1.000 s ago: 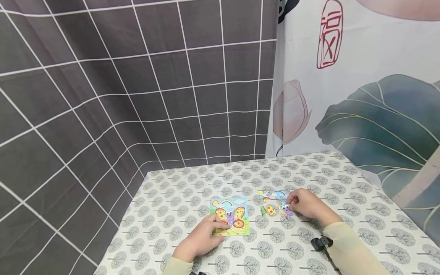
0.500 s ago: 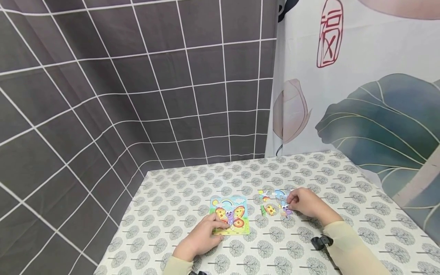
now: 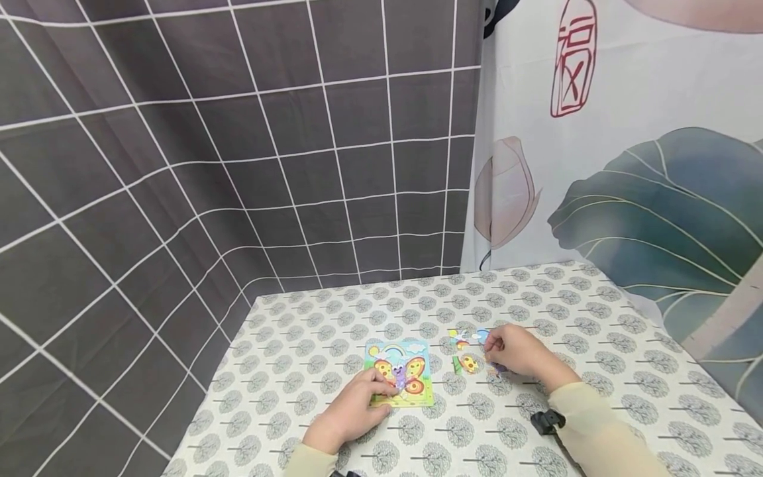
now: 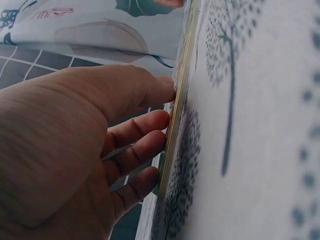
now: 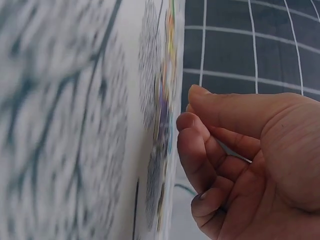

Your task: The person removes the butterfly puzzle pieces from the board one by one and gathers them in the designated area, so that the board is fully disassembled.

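A square butterfly puzzle (image 3: 411,371) lies flat on the patterned tablecloth, with a sun and rainbow along its top. My left hand (image 3: 357,405) rests on its lower left part; in the left wrist view the fingertips touch the thin board edge (image 4: 176,107). To the right lie several loose puzzle pieces (image 3: 466,364), one group showing wing parts. My right hand (image 3: 517,351) hovers over the right-hand pieces, thumb and forefinger together and the other fingers curled. The right wrist view shows the purple piece (image 5: 163,110) below, apart from the fingertips; nothing shows in the pinch.
The tablecloth (image 3: 334,331) has a grey tree print and covers the table up to its back edge. A dark grid curtain (image 3: 357,165) hangs behind and on the left. On the right hangs a pale curtain (image 3: 536,86) with large leaves.
My right hand has shifted slightly left, from the right edge of the pieces to over them, and now covers more of the rainbow and purple ones. The left hand has hardly moved.
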A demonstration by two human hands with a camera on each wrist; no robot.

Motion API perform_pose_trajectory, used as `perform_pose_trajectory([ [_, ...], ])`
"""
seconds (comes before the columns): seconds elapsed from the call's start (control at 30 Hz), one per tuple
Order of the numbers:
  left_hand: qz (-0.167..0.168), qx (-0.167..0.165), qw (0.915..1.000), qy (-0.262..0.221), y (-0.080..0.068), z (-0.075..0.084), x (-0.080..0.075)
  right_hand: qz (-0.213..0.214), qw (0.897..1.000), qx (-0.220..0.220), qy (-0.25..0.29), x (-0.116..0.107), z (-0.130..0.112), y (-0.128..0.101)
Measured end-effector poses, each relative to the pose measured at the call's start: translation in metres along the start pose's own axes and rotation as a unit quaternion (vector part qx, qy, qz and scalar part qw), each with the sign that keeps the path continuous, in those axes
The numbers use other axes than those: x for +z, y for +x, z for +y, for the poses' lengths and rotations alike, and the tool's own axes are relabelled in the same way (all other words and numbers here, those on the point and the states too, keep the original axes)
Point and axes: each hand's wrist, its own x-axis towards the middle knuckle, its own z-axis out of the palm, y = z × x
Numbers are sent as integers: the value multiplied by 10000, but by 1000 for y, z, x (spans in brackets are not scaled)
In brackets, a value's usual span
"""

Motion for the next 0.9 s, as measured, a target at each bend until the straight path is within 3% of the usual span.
perform_pose_trajectory([
  [0.13, 73, 96, 9999, 44, 1, 5, 1, -78, 10000, -40, 14, 7, -15, 4],
  [0.23, 67, 368, 9991, 205, 1, 10, 3, -97, 9998, -145, -48, 14, -25, 8],
  [0.53, -290, 1140, 9912, 599, 0, 19, 11, -185, 9986, -394, -292, 42, -48, 20],
  [0.9, -420, 1126, 9894, 819, 0, 22, 9, -490, 9957, -738, -254, 64, -77, 28],
])
